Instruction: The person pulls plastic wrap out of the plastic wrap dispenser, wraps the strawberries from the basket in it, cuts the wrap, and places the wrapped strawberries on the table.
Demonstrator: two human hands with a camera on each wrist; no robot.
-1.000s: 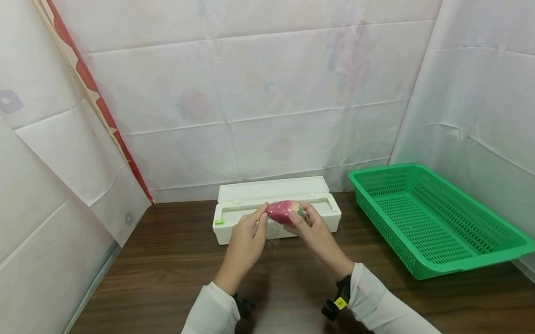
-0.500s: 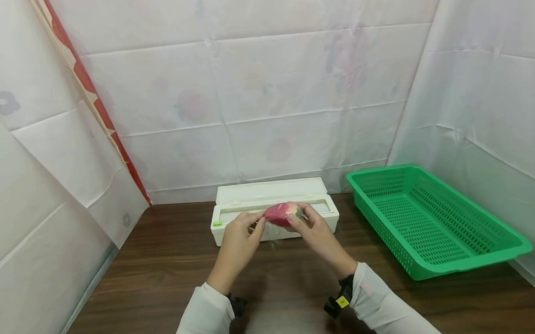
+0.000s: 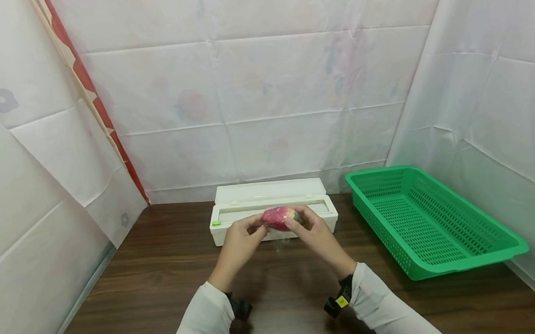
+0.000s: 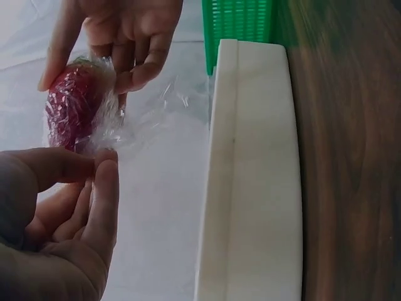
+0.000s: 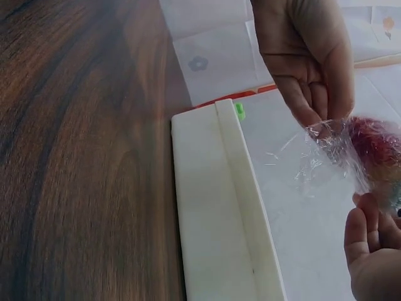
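Note:
A red fruit with a pale yellow and green end is held up in front of the white box, wrapped in clear cling film. My right hand grips it round the green end, thumb on the near side. My left hand is at the red end, where thumb and forefinger pinch gathered film, as the left wrist view shows. Loose film hangs beneath the fruit and trails off in the right wrist view. The white cling film dispenser stands behind the hands with its lid raised.
To the right stands a green perforated basket. A small bright green piece sits at the dispenser's left end. White patterned sheets close off the back and both sides of the dark wooden table.
The fruit and both hands have shifted slightly left and down. My left fingers have moved closer under the red end, and loose film shows below the fruit. The head view has shifted a little.

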